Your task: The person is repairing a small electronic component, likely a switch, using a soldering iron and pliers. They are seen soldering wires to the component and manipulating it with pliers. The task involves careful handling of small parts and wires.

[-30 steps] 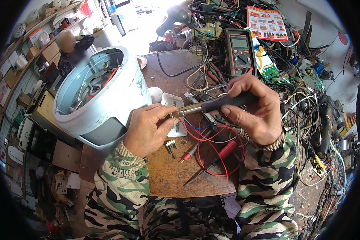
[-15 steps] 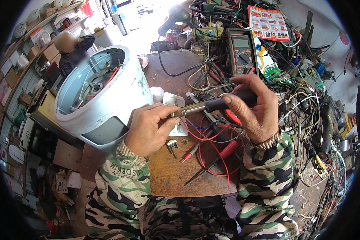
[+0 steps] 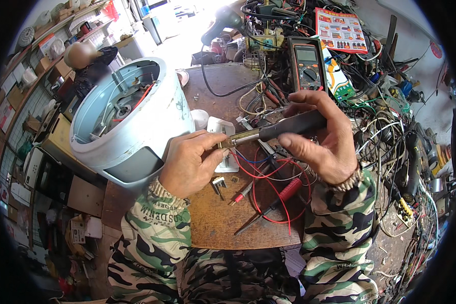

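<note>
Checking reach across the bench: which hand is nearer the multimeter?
Right. The right hand, gripping the soldering iron, sits just below the multimeter. The left hand is farther off, down and to its left, beside the pale blue housing.

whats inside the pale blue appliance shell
Inside the upturned pale blue shell, a round metal plate, brackets and red and white wires show. Its near wall covers the lower interior.
</note>
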Action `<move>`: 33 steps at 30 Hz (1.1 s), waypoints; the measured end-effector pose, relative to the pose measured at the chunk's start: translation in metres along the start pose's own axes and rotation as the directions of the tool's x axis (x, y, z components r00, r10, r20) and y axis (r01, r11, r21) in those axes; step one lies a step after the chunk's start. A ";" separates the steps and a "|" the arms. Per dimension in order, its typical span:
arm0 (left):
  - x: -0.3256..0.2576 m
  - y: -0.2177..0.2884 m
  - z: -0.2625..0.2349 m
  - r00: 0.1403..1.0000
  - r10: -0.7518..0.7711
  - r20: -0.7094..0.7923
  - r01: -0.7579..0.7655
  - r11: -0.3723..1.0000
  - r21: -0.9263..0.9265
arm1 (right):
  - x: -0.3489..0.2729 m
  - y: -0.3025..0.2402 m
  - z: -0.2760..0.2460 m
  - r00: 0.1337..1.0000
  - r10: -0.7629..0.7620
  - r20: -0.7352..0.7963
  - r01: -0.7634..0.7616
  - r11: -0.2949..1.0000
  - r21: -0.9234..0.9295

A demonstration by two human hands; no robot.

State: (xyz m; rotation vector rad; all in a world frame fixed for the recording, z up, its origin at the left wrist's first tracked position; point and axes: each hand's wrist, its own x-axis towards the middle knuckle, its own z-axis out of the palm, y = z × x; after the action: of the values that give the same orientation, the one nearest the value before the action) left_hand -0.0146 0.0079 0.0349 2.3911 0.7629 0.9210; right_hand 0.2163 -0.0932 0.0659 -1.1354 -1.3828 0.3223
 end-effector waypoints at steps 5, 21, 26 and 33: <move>0.001 0.002 0.000 1.000 -0.018 0.019 0.018 1.000 0.007 | 0.000 0.017 -0.010 0.987 -0.093 0.129 0.087 0.995 0.052; -0.001 0.001 0.000 1.000 -0.024 0.002 0.024 1.000 -0.011 | -0.001 0.009 -0.011 0.993 0.030 0.113 -0.042 0.994 0.101; 0.003 0.003 0.001 1.000 0.004 0.008 -0.004 1.000 -0.003 | 0.000 0.008 -0.028 0.997 0.064 0.037 -0.072 0.957 0.282; 0.000 0.000 -0.001 1.000 -0.020 0.001 0.020 1.000 0.001 | 0.009 0.021 -0.044 0.965 0.161 -0.207 -0.087 0.940 0.329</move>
State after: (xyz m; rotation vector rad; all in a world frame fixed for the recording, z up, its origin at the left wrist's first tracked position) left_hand -0.0152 0.0079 0.0353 2.3802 0.7858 0.9108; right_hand 0.2656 -0.0952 0.0643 -0.9594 -1.0128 0.4709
